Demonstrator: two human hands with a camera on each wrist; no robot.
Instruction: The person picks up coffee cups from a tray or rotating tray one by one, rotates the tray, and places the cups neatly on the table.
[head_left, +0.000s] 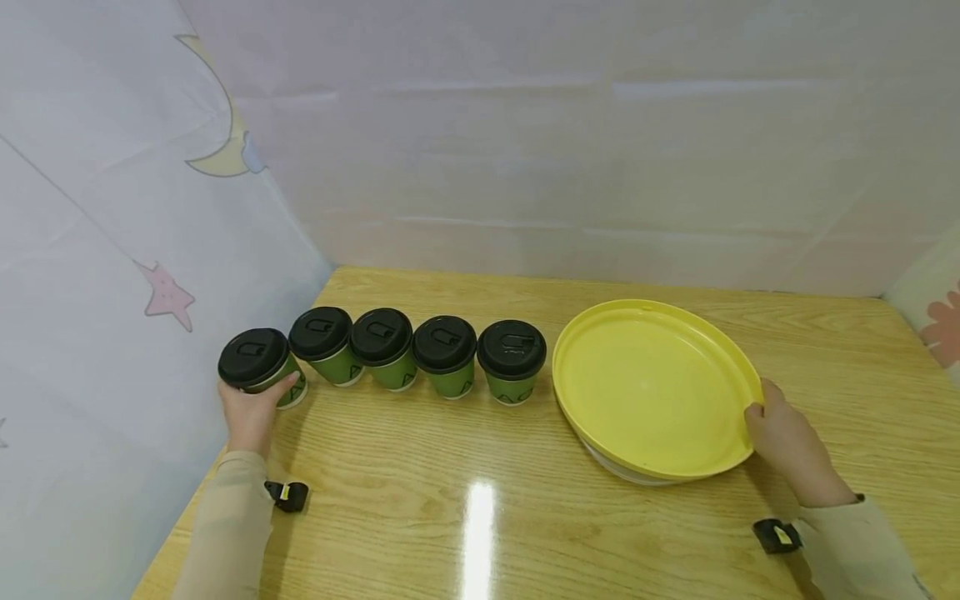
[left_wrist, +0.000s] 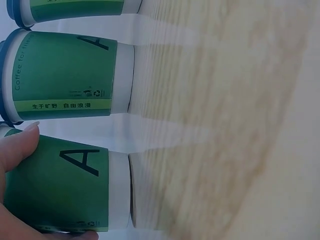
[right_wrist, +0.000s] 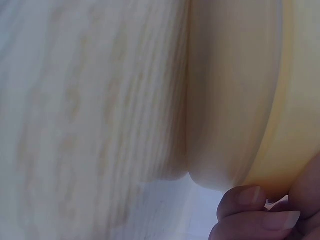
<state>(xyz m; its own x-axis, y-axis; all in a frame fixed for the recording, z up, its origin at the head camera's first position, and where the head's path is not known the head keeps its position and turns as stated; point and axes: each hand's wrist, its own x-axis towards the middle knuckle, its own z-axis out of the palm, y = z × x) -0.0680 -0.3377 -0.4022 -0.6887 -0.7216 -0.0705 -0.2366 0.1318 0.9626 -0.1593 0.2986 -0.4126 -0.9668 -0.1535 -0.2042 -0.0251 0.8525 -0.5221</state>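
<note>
My left hand (head_left: 251,417) grips the leftmost green paper coffee cup (left_wrist: 65,175), which has a black lid (head_left: 253,357). Thumb and fingers lie on opposite sides of it in the left wrist view, and its base looks slightly tilted against the table. Several like cups (head_left: 390,375) stand upright in a row to its right. Over on the right, my right hand (head_left: 791,446) pinches the rim of a round yellow lid (head_left: 656,387). Below that lid sits a round whitish container (right_wrist: 225,90), mostly hidden in the head view; whether the two touch all round, I cannot tell.
Everything stands on a wood-grain table (head_left: 390,500). A pale fabric backdrop (head_left: 525,167) rises behind the table's far edge and along its left side. The rightmost cup (head_left: 512,387) is close to the yellow lid's left rim.
</note>
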